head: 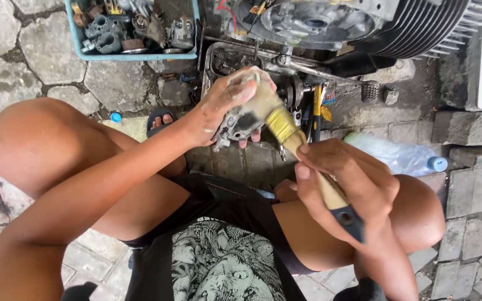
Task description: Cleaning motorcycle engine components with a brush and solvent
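Note:
My left hand (227,103) grips a small grey metal engine part (241,124), dirty and wet, held up in front of me above my knees. My right hand (341,173) holds a paintbrush (285,131) with a wooden handle, yellow ferrule and dark handle end. The brush bristles press against the top of the metal part, beside my left fingers. I am squatting, with both knees spread to either side.
A blue plastic tray (135,56) with several metal parts lies on the stone paving at the top left. An engine with cooling fins (419,28) stands at the top. A plastic bottle with a blue cap (403,156) lies to the right, a small blue cap (116,117) to the left.

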